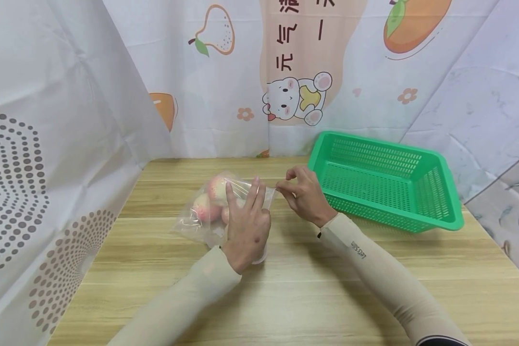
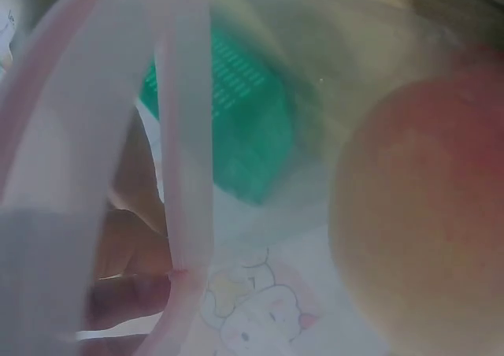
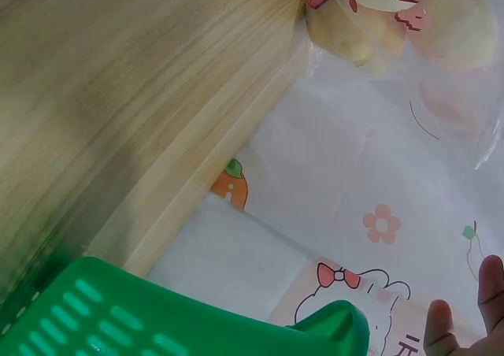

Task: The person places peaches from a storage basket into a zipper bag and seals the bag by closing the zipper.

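A clear plastic zip bag [image 1: 194, 226] with pink-and-cream peaches [image 1: 205, 207] inside lies left of the middle of the table. My left hand [image 1: 247, 230] rests on its right part, fingers mostly straight and spread over the film; its thumb is hidden. At the bag's upper right corner, my right hand [image 1: 303, 194] pinches the edge between thumb and forefinger. Close up in the left wrist view are the bag's pink-lined strip [image 2: 185, 214], one peach [image 2: 425, 214] and some fingers [image 2: 130, 246]. Fingertips [image 3: 441, 324] appear low in the right wrist view.
A green perforated basket [image 1: 454, 216] stands at the back right, close beside the right hand. The wooden table [image 1: 311, 307] reaches back to a printed curtain [image 1: 220, 96]; another patterned curtain [image 1: 69, 144] hangs along the left side.
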The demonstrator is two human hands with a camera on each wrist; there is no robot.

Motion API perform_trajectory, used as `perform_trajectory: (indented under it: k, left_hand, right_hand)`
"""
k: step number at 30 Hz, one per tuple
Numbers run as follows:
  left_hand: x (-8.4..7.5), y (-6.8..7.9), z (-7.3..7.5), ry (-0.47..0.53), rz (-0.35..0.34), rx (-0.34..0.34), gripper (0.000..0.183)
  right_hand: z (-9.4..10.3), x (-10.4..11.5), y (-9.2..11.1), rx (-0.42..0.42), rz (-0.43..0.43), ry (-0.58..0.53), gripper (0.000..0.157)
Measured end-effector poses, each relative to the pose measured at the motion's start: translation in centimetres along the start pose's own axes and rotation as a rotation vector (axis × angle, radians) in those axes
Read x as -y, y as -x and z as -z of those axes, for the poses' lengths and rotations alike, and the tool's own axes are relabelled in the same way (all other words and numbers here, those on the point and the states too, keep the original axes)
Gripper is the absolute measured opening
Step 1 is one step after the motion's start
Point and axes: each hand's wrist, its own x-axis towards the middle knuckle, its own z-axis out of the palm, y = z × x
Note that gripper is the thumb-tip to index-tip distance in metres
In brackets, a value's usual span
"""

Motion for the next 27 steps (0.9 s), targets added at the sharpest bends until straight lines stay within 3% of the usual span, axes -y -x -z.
perform_trajectory:
  k: [27]
  left_hand:
    - [-0.3, 1.1, -0.3, -0.036, -0.01, -0.008, 0.006]
  right_hand:
    - [0.1, -0.1, 0.0, 0.033, -0.058, 0.025, 0.003]
